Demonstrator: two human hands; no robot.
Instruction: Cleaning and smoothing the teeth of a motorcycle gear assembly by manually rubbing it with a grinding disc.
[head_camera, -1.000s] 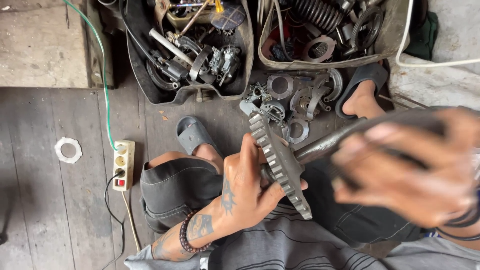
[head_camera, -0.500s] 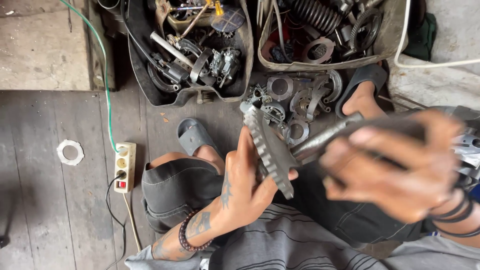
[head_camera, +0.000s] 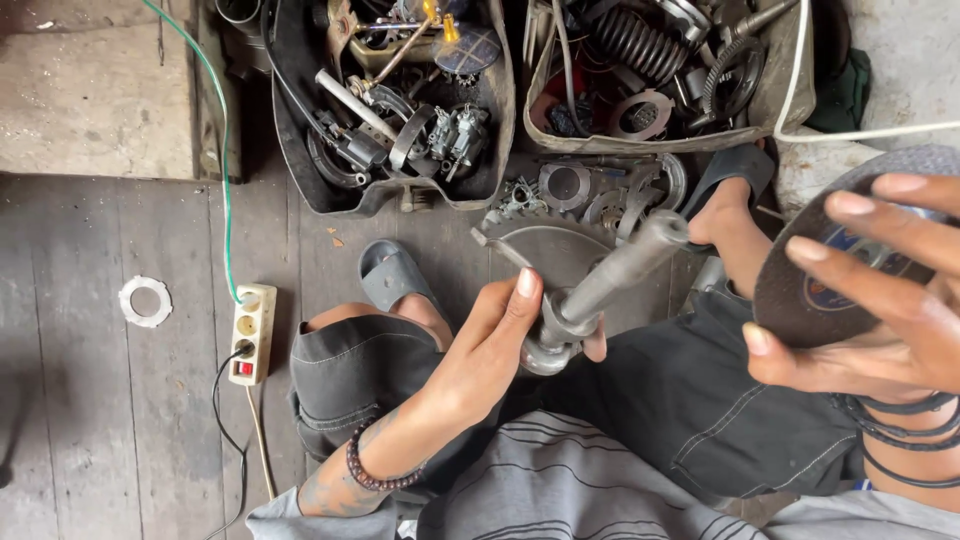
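My left hand (head_camera: 500, 345) is clamped round the lower end of a grey metal shaft (head_camera: 605, 285) over my lap; the shaft angles up past a toothed sprocket (head_camera: 545, 250) lying behind it. My right hand (head_camera: 880, 290) grips a dark abrasive disc (head_camera: 800, 285) by its rim, near the camera. Beyond my knees, on the plank floor (head_camera: 110, 420), sit two tubs of metal parts (head_camera: 400, 110), with a white power strip (head_camera: 252, 330) near the left tub's corner.

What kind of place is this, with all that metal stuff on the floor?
Probably a small repair workshop. Two tubs of metal parts sit on the plank floor, the left hand holds a geared shaft, and the right hand a grinding disc.
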